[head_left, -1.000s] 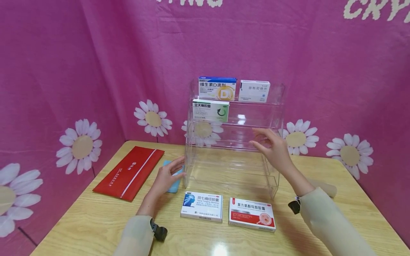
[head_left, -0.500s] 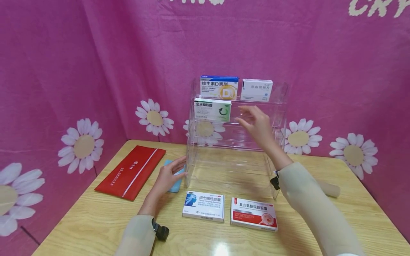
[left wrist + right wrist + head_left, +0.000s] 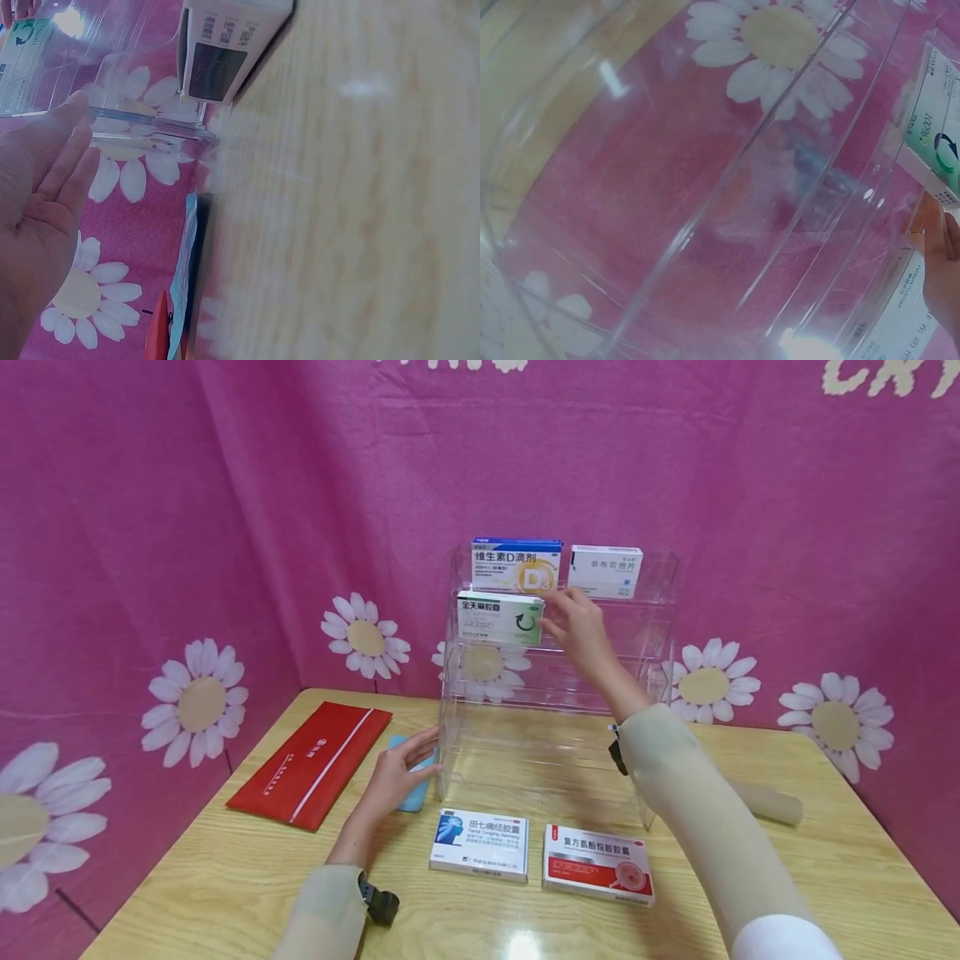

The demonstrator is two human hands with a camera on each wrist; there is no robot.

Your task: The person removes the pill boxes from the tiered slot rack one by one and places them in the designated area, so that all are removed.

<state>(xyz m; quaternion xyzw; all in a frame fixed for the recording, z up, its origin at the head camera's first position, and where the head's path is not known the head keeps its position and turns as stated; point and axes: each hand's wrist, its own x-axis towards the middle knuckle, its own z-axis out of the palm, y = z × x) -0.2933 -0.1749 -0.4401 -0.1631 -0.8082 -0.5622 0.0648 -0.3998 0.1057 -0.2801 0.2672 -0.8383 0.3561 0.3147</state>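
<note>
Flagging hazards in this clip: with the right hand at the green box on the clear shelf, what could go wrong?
The right hand reaches the green box at its end; a nudge might tip it off the clear shelf. The left hand only rests open beside the shelf, so the rack could shift.

Take clear rack [image 3: 558,727] as landmark. Your right hand [image 3: 573,627] at its second shelf, touching box [image 3: 500,617] there. Two boxes [image 3: 557,567] on shelf above. Two more boxes [image 3: 540,855] on table before rack. Your left hand [image 3: 397,774], envelope [image 3: 311,762] left of rack.
</note>
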